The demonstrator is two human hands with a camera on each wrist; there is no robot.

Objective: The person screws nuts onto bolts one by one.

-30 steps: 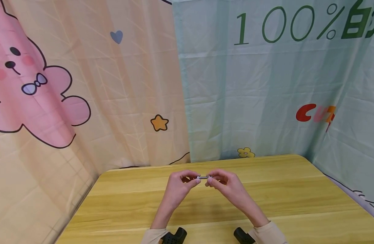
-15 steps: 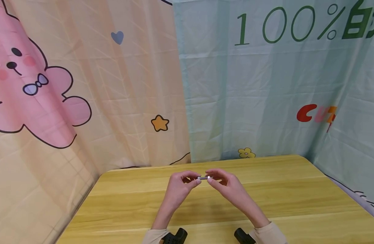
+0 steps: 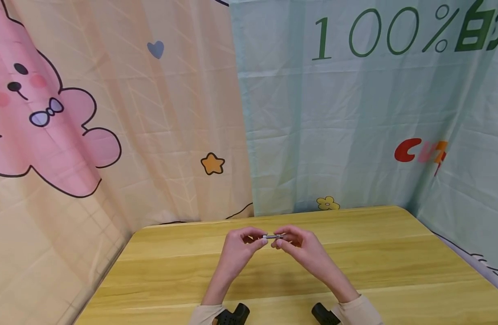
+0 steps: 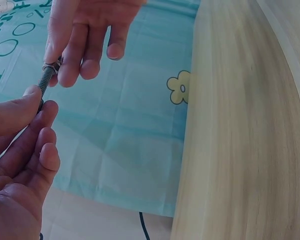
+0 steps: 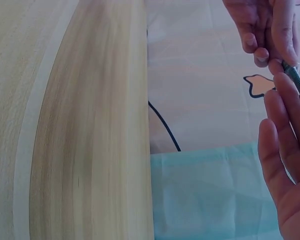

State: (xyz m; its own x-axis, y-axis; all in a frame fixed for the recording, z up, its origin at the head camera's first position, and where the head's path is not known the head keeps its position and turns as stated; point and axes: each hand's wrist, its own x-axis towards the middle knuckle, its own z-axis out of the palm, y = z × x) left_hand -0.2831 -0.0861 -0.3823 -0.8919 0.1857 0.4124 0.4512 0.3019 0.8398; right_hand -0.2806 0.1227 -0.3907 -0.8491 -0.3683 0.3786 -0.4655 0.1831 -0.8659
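A small threaded metal bolt (image 3: 270, 236) is held level above the table between both hands in the head view. My left hand (image 3: 240, 246) pinches one end between thumb and fingertips, which cover that end. Threads show along the bolt's bare shaft (image 4: 45, 80) in the left wrist view. At its other end sits a nut (image 4: 53, 66), with the thumb and index finger of my right hand (image 3: 305, 248) on it. The other right fingers (image 4: 90, 67) are spread loosely. In the right wrist view the bolt (image 5: 293, 75) is partly hidden by fingers.
The wood-grain table (image 3: 171, 280) extends below both hands. Printed curtains, one peach (image 3: 171, 113) and one pale green (image 3: 314, 126), hang behind its far edge. Black devices (image 3: 235, 313) are at both wrists, beside the sleeves.
The right fingers shift about the nut end: the thumb moves slightly forward, then back, and more of the nut shows now. My left hand keeps its pinch in place.
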